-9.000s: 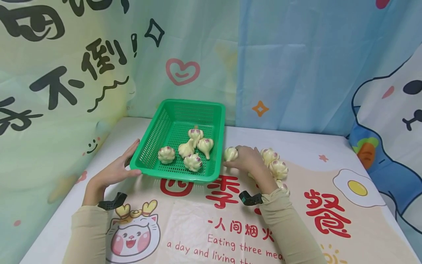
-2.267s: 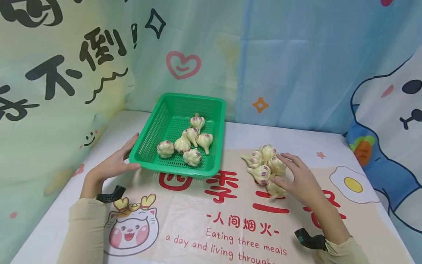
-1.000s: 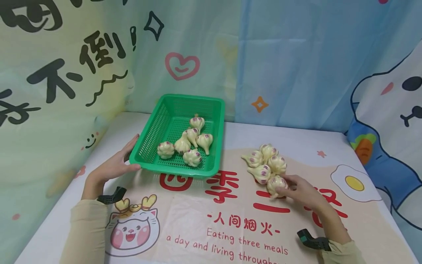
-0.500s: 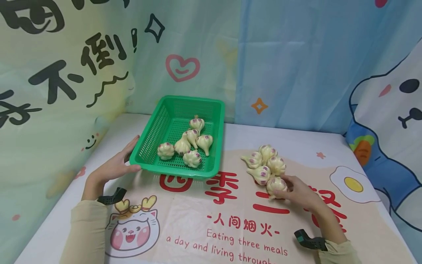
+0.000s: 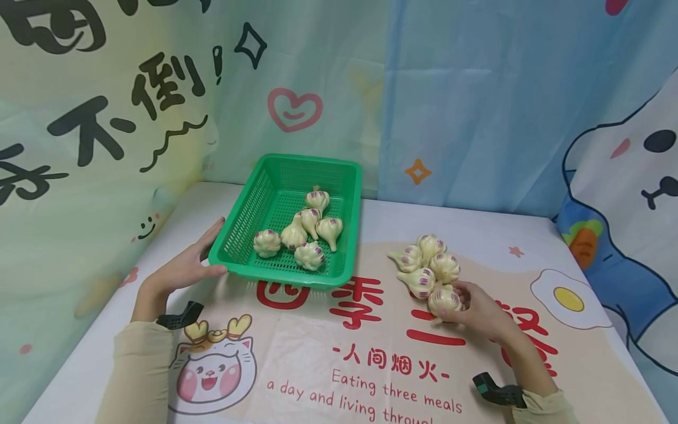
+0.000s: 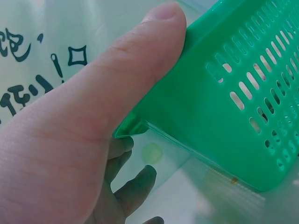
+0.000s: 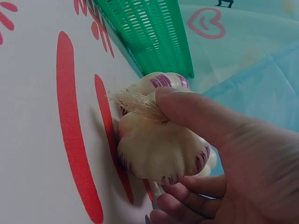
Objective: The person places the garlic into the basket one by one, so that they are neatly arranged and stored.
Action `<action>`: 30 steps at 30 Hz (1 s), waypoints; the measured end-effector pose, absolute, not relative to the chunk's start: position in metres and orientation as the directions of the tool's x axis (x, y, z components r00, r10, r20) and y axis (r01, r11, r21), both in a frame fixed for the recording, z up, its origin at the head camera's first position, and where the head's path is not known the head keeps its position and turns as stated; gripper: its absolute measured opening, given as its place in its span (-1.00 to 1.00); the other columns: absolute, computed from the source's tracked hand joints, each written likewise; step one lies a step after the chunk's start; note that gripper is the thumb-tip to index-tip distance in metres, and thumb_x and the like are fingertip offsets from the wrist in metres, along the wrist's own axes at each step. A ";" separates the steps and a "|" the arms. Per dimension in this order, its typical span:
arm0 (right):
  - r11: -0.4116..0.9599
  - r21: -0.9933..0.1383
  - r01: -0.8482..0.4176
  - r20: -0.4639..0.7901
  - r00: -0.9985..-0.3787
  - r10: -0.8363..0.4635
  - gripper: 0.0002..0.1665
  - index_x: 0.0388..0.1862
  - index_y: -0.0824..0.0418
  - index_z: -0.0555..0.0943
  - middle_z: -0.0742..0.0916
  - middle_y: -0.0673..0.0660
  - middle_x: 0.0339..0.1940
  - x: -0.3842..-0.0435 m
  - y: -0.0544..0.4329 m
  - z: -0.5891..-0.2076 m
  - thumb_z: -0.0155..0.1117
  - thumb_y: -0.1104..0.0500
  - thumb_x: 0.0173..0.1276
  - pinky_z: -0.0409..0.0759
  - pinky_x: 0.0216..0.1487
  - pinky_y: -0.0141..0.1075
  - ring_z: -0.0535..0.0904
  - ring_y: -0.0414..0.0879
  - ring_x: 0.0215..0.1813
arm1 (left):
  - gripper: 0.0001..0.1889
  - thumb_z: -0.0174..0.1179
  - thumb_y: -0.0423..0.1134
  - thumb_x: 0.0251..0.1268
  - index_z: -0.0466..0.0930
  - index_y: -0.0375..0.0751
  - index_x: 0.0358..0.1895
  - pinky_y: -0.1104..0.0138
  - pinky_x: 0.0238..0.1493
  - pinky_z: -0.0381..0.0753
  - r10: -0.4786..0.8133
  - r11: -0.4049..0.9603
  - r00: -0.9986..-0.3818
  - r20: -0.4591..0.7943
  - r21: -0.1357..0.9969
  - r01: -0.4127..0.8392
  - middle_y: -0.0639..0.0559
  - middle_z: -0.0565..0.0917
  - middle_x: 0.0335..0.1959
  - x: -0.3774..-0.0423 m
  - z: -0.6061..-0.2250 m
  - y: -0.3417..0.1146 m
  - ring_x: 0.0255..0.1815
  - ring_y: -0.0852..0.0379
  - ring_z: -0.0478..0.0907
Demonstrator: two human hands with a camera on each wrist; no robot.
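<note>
A green plastic basket [image 5: 286, 275] with slotted walls holds several garlic bulbs [image 5: 309, 255]. My left hand [image 5: 180, 265] spans its near left corner. In the left wrist view the straight thumb [image 6: 140, 51] lies against the basket's rim, with the other fingers below and outside it. To the right of the basket, several bulbs [image 5: 418, 281] sit in a tight cluster on the printed mat. My right hand [image 5: 482, 312] pinches the nearest garlic bulb [image 5: 444, 300] of that cluster. In the right wrist view, the thumb is near its stringy end and fingers are beneath, partly hidden.
The mat [image 5: 302, 365] with red lettering covers much of the white table [image 5: 519, 235]. Printed curtains [image 5: 477, 118] stand close behind and to the left of the table. A dark wrist camera [image 5: 498, 391] sits on each wrist.
Since the oldest frame, one more bulb has come into the basket. My right hand went back to the cluster and took hold of the nearest bulb, which now tilts slightly. The left hand stayed put.
</note>
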State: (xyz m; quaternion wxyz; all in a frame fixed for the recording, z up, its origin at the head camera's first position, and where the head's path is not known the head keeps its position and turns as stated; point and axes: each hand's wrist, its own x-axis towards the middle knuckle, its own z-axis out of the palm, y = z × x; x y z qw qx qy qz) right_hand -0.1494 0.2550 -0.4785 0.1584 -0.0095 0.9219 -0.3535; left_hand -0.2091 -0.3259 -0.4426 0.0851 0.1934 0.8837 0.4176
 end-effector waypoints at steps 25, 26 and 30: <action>0.736 -0.656 -0.167 0.020 -0.979 -0.204 0.06 0.36 0.35 0.23 0.45 0.26 0.12 -0.134 0.222 -0.419 0.53 -0.05 0.00 0.59 -0.15 -0.27 0.39 0.05 0.04 | 0.06 0.32 -0.16 0.14 -0.31 0.08 0.54 -0.28 0.35 0.04 0.425 0.574 -0.905 0.020 0.767 0.287 0.12 -0.32 0.57 -0.209 -0.444 -0.326 0.57 -0.13 -0.31; 0.738 -0.649 -0.185 0.040 -0.977 -0.210 0.07 0.36 0.34 0.23 0.45 0.24 0.11 -0.133 0.218 -0.416 0.54 -0.05 -0.02 0.59 -0.15 -0.27 0.40 0.03 0.03 | 0.06 0.32 -0.15 0.14 -0.32 0.08 0.54 -0.29 0.34 0.03 0.430 0.572 -0.903 0.021 0.767 0.290 0.11 -0.32 0.57 -0.209 -0.444 -0.326 0.57 -0.14 -0.32; 0.732 -0.634 -0.251 0.108 -0.965 -0.238 0.06 0.34 0.34 0.24 0.46 0.21 0.08 -0.133 0.201 -0.407 0.57 -0.02 -0.05 0.63 -0.12 -0.21 0.41 0.02 0.01 | 0.06 0.32 -0.15 0.14 -0.31 0.07 0.54 -0.31 0.34 -0.01 0.441 0.562 -0.897 0.025 0.771 0.298 0.11 -0.33 0.57 -0.210 -0.442 -0.327 0.57 -0.13 -0.35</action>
